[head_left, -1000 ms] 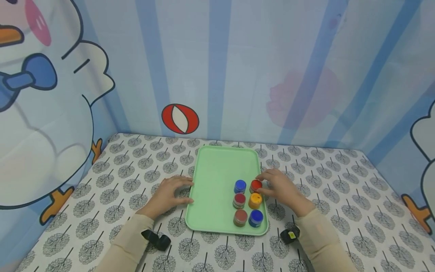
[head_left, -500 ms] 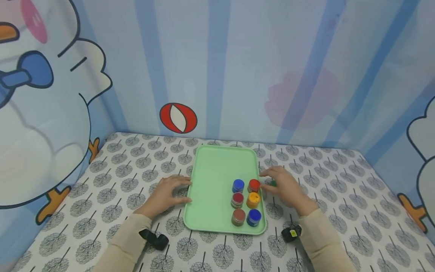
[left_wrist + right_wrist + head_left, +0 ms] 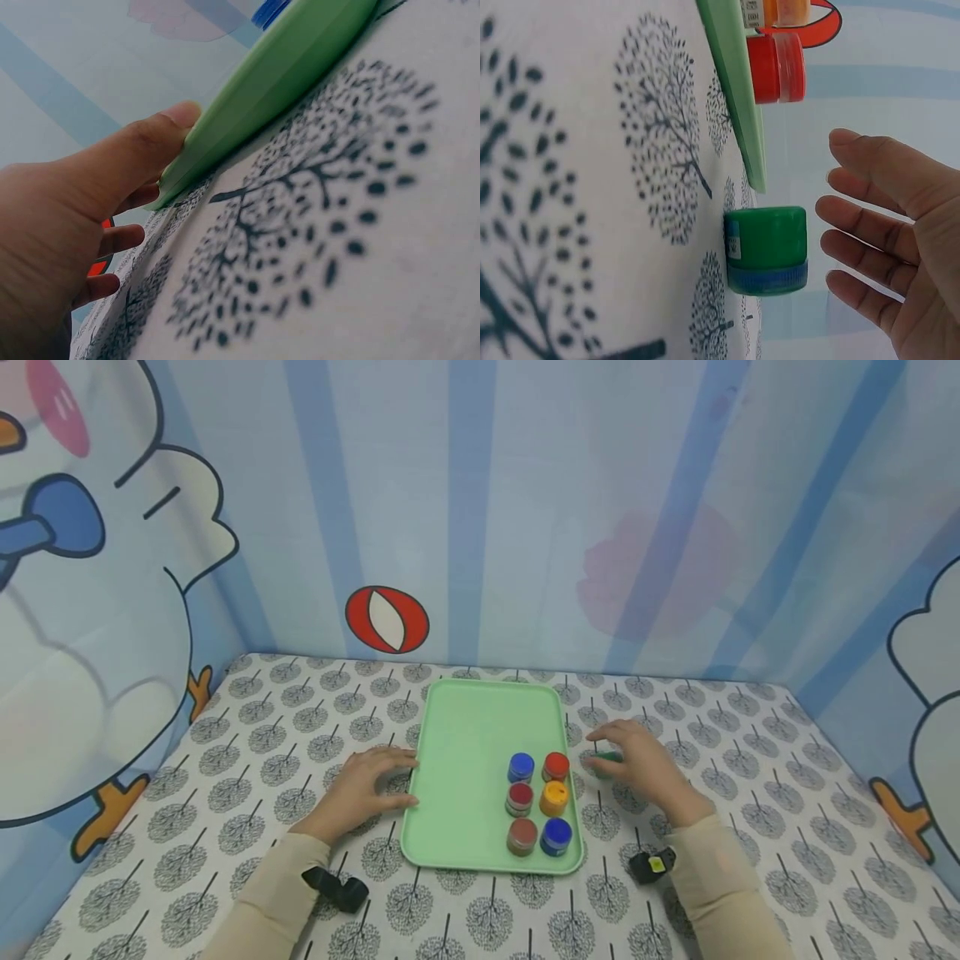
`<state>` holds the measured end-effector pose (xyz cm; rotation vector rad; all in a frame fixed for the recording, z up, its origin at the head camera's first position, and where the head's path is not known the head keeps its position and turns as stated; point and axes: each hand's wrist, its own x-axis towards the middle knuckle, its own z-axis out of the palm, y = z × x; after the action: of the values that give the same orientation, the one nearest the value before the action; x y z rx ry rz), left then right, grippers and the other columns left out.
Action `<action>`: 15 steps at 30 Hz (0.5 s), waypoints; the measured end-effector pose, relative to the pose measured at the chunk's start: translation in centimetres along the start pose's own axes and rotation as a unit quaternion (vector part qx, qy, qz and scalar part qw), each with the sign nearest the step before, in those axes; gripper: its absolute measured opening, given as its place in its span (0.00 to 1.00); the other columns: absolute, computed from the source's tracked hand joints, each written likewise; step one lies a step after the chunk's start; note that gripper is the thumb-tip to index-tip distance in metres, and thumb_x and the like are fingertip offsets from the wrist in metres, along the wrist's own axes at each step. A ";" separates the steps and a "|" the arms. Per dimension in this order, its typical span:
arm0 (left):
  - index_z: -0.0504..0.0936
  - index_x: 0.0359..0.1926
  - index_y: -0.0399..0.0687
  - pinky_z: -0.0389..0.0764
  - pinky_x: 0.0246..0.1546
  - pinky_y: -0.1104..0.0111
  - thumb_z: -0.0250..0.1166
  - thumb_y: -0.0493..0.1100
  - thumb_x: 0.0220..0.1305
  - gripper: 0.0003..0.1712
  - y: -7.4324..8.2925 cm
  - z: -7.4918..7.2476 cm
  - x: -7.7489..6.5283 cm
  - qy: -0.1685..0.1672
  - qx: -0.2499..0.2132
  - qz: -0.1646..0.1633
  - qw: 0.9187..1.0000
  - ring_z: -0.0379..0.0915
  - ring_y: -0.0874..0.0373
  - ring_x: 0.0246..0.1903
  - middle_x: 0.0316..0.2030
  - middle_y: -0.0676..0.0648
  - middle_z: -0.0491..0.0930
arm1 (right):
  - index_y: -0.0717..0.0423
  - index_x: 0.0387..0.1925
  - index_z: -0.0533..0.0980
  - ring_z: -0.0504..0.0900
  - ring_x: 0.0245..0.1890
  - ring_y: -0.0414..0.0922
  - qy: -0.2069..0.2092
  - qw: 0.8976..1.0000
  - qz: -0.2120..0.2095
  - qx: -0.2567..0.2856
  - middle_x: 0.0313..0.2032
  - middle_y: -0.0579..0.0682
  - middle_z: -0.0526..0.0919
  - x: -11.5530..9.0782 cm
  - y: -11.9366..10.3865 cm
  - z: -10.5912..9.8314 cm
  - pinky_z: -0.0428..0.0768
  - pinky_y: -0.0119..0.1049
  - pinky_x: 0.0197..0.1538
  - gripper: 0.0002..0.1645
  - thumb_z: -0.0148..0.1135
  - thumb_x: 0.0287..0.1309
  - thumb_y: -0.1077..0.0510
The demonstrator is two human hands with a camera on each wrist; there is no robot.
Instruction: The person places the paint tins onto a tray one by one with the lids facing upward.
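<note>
A light green tray [image 3: 465, 727] lies on the cloth. In its right half stand a blue jar [image 3: 521, 767], a red jar [image 3: 556, 766], a dark red jar [image 3: 519, 798], an orange jar [image 3: 554, 797], a brownish-red jar [image 3: 522, 837] and a dark blue jar [image 3: 556, 836]. My left hand [image 3: 365, 791] is at the tray's left edge, its thumb touching the rim. To the right of the tray, my right hand [image 3: 639, 762] hovers by a green jar [image 3: 769, 236], fingers loosely bent and apart from it. A blue band [image 3: 769, 277] shows at the jar's side.
The table's cloth [image 3: 247, 777] is printed with tree shapes. Behind it hangs a blue striped backdrop [image 3: 525, 527] with a cartoon bird at the left. A dark device sits on each wrist, the right one [image 3: 651, 865] beside the sleeve.
My right hand has left the red jar in the tray and moved right to the green jar outside it. My left hand stays at the tray's edge. The head view has shifted slightly.
</note>
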<state>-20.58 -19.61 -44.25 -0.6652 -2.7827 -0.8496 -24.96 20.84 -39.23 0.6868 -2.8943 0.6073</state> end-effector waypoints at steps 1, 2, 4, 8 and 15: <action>0.80 0.56 0.52 0.66 0.62 0.42 0.73 0.56 0.50 0.32 0.0 0.0 0.0 0.000 0.000 0.000 1.000 0.68 0.45 0.63 0.61 0.48 0.76 | 0.59 0.50 0.79 0.75 0.57 0.60 0.000 1.000 -0.001 -0.001 0.53 0.61 0.80 0.0 0.1 0.0 0.71 0.60 0.62 0.23 0.67 0.56 0.51; 0.80 0.56 0.52 0.65 0.62 0.42 0.73 0.56 0.50 0.32 0.0 0.0 0.0 0.000 -0.001 0.000 1.000 0.68 0.45 0.63 0.61 0.48 0.76 | 0.60 0.51 0.79 0.75 0.56 0.60 -0.001 1.000 0.001 0.000 0.53 0.61 0.80 -0.1 0.3 -0.1 0.72 0.59 0.62 0.23 0.67 0.57 0.51; 0.80 0.56 0.52 0.65 0.62 0.42 0.73 0.56 0.50 0.32 0.0 0.0 0.0 -0.001 -0.002 -0.001 1.000 0.68 0.45 0.63 0.61 0.48 0.76 | 0.60 0.51 0.78 0.76 0.55 0.60 -0.006 1.000 0.006 0.001 0.52 0.61 0.80 -0.2 0.6 -0.1 0.73 0.60 0.60 0.23 0.67 0.57 0.52; 0.80 0.56 0.51 0.65 0.62 0.42 0.73 0.55 0.49 0.32 0.1 0.0 -0.1 -0.001 -0.002 -0.002 1.000 0.68 0.45 0.63 0.61 0.47 0.76 | 0.60 0.52 0.78 0.77 0.52 0.60 -0.015 1.000 0.016 0.009 0.51 0.61 0.80 -0.4 1.3 -0.3 0.75 0.59 0.57 0.25 0.68 0.56 0.52; 0.80 0.56 0.51 0.66 0.62 0.42 0.73 0.55 0.49 0.32 0.2 -0.1 -0.1 0.000 -0.002 -0.003 1.000 0.68 0.44 0.63 0.61 0.47 0.76 | 0.62 0.53 0.77 0.78 0.50 0.59 -0.036 0.998 0.024 0.034 0.48 0.60 0.80 -0.7 2.1 -0.7 0.77 0.58 0.54 0.26 0.69 0.54 0.54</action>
<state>-20.35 -19.53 -44.09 -0.6585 -2.7848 -0.8555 -25.24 23.09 -39.46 0.6616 -2.9766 0.7033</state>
